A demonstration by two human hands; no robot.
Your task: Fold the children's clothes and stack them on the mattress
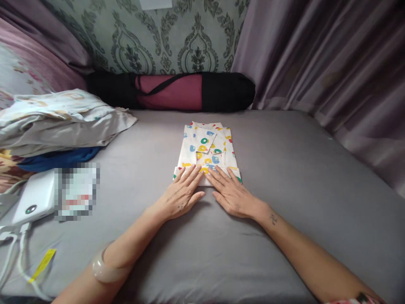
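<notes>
A white garment with colourful prints [207, 143] lies folded flat on the grey sheet [284, 169], in the middle of the view. Its sleeves are turned in over the body, and its near edge is folded up into a band. My left hand [185, 190] rests palm down on the left part of that band, fingers extended and slightly spread. On the right part of the band lies my right hand [232, 190], also flat with its fingers apart. Both thumbs point inward on the sheet just below the garment. Neither hand grips anything.
Behind the garment lies a long black and maroon bag [171, 92] against the patterned wall. Piled clothes [63, 120] occupy the left side. Nearer are a white power bank [36, 196] with cables [23, 253], a blurred-out packet [77, 192] and a yellow tag [43, 265]. Curtains [316, 63] hang at right.
</notes>
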